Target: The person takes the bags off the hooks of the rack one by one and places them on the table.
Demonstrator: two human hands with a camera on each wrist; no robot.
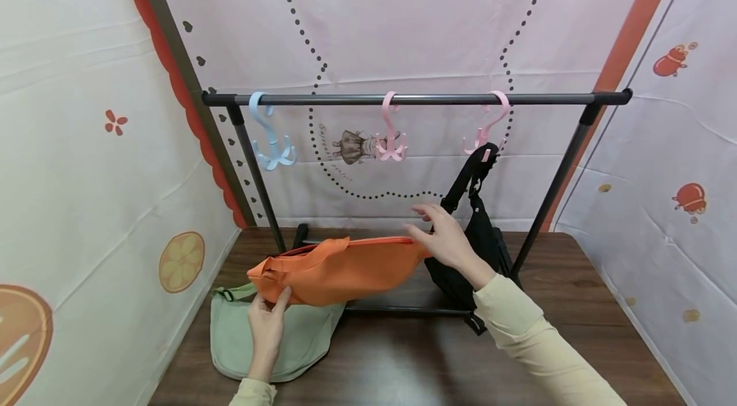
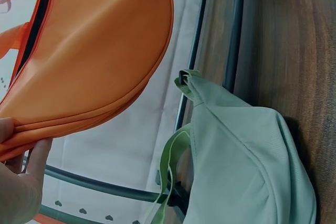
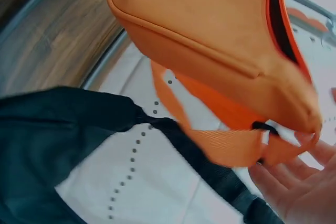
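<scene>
Head view: an orange bag (image 1: 351, 272) is held up at the centre of the frame, slightly below the middle, its long side running across the picture. The left wrist view shows its red-edged zip (image 2: 38, 30) parted, with a dark interior behind. The left hand (image 1: 267, 326) pinches the bag's lower left edge between thumb and fingers. The right hand (image 1: 449, 241) is at the bag's right end, thumb and fingers spread apart. In the right wrist view its fingers lie beside the orange strap (image 3: 226, 148), near a dark buckle (image 3: 262, 126); firm contact cannot be confirmed.

A pale green bag (image 1: 299, 342) lies on the worktop (image 1: 397, 367) at lower left, partly covered from view by the orange one. Right of centre, a black bag (image 1: 486, 233) hangs by its strap from the right-hand pink hook (image 1: 482, 139). That hook, a middle pink hook (image 1: 391, 150) and a blue hook (image 1: 273, 155) at left hang from the top bar of a black rack (image 1: 340, 100). Behind it is a printed cloth (image 1: 403, 22).
</scene>
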